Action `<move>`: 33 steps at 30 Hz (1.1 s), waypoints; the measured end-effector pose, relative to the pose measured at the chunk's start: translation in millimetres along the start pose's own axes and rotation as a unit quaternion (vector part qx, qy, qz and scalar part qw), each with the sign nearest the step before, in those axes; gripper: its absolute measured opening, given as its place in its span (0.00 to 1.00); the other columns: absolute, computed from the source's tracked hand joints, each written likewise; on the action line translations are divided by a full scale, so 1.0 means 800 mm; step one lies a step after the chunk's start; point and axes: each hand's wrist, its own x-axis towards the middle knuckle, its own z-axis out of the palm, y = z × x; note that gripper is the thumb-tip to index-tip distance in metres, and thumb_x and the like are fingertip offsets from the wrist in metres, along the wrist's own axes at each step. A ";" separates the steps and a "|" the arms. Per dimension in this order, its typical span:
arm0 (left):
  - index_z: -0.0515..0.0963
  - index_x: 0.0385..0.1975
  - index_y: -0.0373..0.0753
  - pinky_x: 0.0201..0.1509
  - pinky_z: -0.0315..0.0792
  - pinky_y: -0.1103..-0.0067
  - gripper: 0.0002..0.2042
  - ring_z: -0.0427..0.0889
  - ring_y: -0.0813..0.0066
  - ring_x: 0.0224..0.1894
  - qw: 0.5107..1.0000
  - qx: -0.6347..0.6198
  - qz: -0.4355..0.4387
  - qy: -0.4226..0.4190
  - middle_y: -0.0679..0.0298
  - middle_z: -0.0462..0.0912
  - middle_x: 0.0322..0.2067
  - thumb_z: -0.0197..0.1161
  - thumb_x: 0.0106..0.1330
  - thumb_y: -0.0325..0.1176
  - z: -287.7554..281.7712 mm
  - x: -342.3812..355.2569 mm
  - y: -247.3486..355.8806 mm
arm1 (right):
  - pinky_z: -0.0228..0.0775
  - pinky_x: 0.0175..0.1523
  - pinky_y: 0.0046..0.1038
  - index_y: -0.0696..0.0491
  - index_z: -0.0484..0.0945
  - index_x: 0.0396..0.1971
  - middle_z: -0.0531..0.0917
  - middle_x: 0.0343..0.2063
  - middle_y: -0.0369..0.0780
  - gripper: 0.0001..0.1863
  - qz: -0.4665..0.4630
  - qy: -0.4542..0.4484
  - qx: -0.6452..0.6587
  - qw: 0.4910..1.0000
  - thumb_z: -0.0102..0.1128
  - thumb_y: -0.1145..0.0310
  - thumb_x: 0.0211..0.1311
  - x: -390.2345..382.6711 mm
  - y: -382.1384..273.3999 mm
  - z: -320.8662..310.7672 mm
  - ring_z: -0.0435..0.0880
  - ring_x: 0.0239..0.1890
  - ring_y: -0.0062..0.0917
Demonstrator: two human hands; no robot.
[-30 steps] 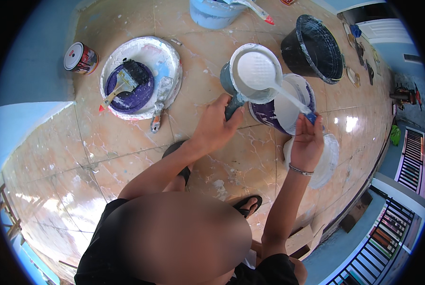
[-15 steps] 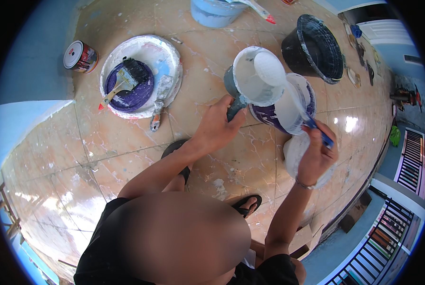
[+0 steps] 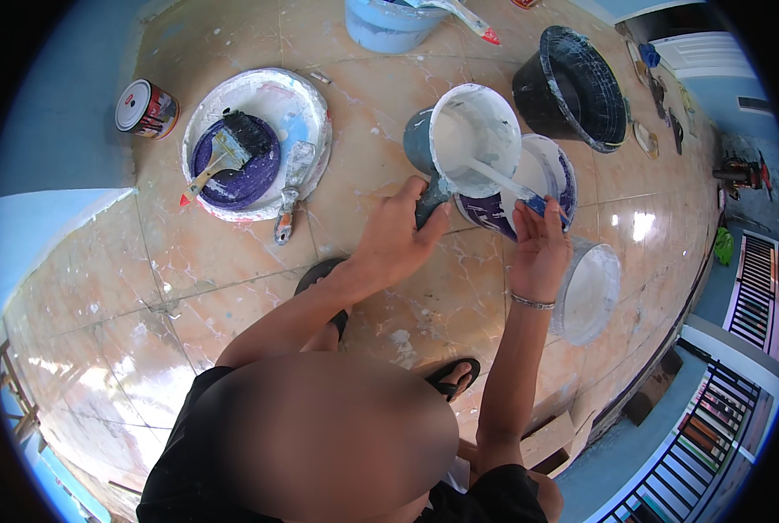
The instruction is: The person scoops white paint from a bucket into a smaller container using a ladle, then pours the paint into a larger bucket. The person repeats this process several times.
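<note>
While hands (image 3: 400,228) hold dipper (image 3: 420,144) left, blue-handled tool (image 3: 504,181) right, paint-spotted tiles (image 3: 389,314), blue walls (image 3: 67,131)

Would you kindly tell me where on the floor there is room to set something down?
The roomiest patch of tiled floor lies between the round white tray and the left forearm. A narrower strip separates that tray from the grey dipper. It's crowded around the right hand: dipper, purple-sided bucket, pale tub, black tub.
</note>
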 end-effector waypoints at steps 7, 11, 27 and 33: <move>0.75 0.39 0.31 0.23 0.62 0.78 0.13 0.69 0.85 0.20 0.998 -0.041 -0.030 -0.022 0.68 0.74 0.19 0.63 0.73 0.37 -0.004 0.005 0.002 | 0.86 0.49 0.32 0.62 0.77 0.52 0.88 0.40 0.51 0.16 -0.101 -0.050 0.029 0.993 0.61 0.64 0.75 -0.014 -0.053 -0.016 0.91 0.43 0.38; 0.76 0.40 0.31 0.23 0.62 0.79 0.13 0.69 0.85 0.20 0.998 -0.056 -0.030 -0.026 0.68 0.74 0.19 0.63 0.74 0.38 -0.005 0.006 0.003 | 0.87 0.51 0.37 0.64 0.75 0.52 0.87 0.42 0.52 0.17 -0.241 -0.104 -0.029 0.964 0.60 0.65 0.76 -0.032 -0.083 -0.019 0.90 0.44 0.40; 0.77 0.43 0.28 0.30 0.70 0.74 0.20 0.76 0.78 0.26 0.997 -0.037 -0.059 -0.034 0.61 0.80 0.25 0.67 0.70 0.43 -0.009 0.008 0.001 | 0.77 0.59 0.40 0.62 0.83 0.41 0.89 0.42 0.52 0.12 -0.365 -0.243 -0.311 0.843 0.74 0.79 0.58 -0.058 -0.058 -0.011 0.88 0.50 0.42; 0.78 0.44 0.27 0.33 0.72 0.73 0.22 0.78 0.76 0.27 0.995 -0.025 -0.084 -0.036 0.58 0.82 0.27 0.68 0.68 0.44 -0.009 0.008 -0.001 | 0.78 0.56 0.35 0.61 0.84 0.40 0.89 0.40 0.50 0.11 -0.349 -0.276 -0.353 0.823 0.75 0.79 0.57 -0.069 -0.055 0.005 0.88 0.47 0.40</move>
